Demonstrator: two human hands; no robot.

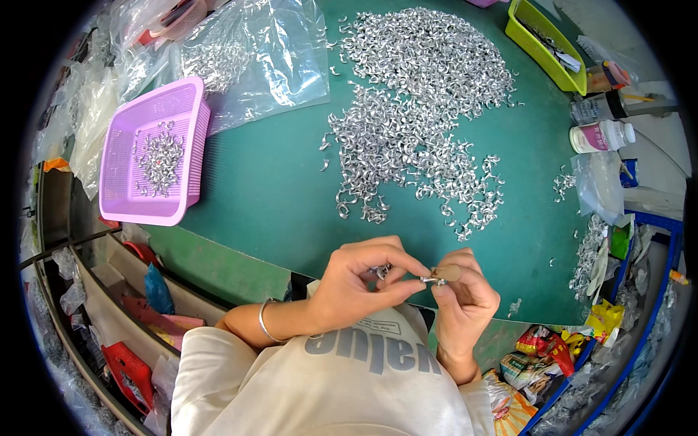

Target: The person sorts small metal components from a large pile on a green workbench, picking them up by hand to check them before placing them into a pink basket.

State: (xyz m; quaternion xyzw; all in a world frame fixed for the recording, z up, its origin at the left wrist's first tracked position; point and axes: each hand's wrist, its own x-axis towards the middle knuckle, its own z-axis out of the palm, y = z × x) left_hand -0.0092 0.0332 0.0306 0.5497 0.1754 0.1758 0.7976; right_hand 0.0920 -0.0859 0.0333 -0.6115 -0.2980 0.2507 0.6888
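My left hand (363,283) is closed, its thumb and forefinger pinching one end of a small silver curved metal piece (432,280). More such pieces (379,271) are tucked under its curled fingers. Right beside it, my right hand (469,294) holds a round, flat brown disc (447,273) between thumb and fingers, up against the metal piece. Whether the two touch is too small to tell. Beyond my hands, a large heap of the same silver pieces (429,62) spreads over the green tabletop (262,196), with a looser heap (392,142) nearer to me.
A purple plastic basket (190,156) with some silver pieces stands at the left, by a clear plastic bag (291,69). A lime-green basket (520,43), a white bottle (600,136) and scattered pieces (590,254) line the right. An open drawer (109,272) lies lower left.
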